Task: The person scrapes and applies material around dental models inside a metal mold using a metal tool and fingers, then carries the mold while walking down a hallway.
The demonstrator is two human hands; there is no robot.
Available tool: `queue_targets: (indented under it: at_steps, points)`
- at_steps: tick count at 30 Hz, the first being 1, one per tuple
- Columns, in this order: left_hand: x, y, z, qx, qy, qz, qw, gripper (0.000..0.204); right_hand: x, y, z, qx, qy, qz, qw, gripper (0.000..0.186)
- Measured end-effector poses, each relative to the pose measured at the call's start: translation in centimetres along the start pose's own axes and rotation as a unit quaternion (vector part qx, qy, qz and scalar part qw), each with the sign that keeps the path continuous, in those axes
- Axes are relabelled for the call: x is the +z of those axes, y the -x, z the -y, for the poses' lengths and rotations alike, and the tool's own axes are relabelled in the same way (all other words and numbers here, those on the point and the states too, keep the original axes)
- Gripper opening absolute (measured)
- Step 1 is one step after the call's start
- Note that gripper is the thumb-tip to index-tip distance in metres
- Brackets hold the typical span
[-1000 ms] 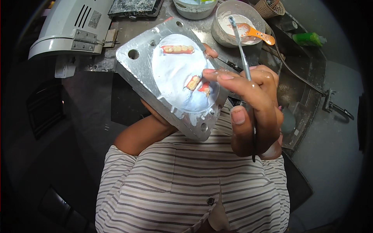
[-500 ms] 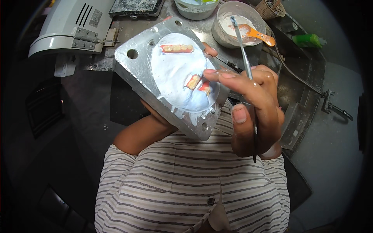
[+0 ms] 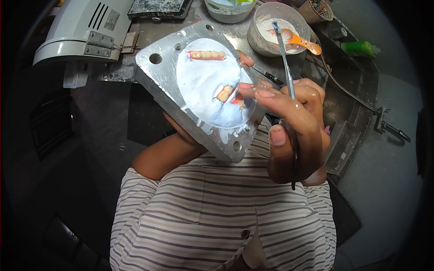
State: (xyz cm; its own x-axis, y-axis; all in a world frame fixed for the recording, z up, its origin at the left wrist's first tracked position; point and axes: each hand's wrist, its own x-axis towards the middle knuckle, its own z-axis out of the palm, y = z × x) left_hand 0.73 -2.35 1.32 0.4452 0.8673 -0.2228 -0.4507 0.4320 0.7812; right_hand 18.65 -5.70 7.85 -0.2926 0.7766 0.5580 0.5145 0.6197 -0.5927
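A metal dental flask half [image 3: 160,86] lies tilted across my left hand [image 3: 245,59], which grips it from beneath; most of that hand is hidden, with fingertips showing past the far edge. White plaster [image 3: 199,90] fills its round cavity. Set in the plaster are a row of false teeth on pink base [image 3: 207,55] and two smaller pink-and-tooth pieces [image 3: 224,93] nearer my right hand [image 3: 298,122]. That hand holds a thin metal spatula [image 3: 288,74] upright in its curled fingers, while its extended fingertips touch the plaster beside the smaller pieces.
Behind the flask, a plastic bowl of white powder [image 3: 254,38] holds an orange measuring spoon [image 3: 300,41]. Another bowl [image 3: 226,14] stands to its left. A white machine housing [image 3: 77,34] occupies the far left bench, and a woven basket [image 3: 321,13] the far right.
The flask has shifted very slightly. My right fingertips have moved a little to the right along the plaster near the smaller tooth pieces, and the spatula has tilted a touch with the hand.
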Motion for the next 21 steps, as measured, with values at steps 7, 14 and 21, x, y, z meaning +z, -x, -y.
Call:
queue_targets:
  at_steps: [7,14,21]
  points:
    - [-0.6,0.0,0.1,-0.024,0.339,0.059,0.939,0.076,-0.3,0.1,0.0,0.005,0.006,0.006,1.000,0.029]
    - [0.2,0.2,-1.0,-0.140,0.554,0.078,0.817,0.077,-1.0,0.1,-1.7,0.034,-0.056,-0.040,0.997,0.034]
    - [0.5,-0.6,-0.3,-0.224,0.529,0.157,0.803,0.071,-1.8,-0.7,-2.4,0.017,-0.066,-0.005,0.998,0.032]
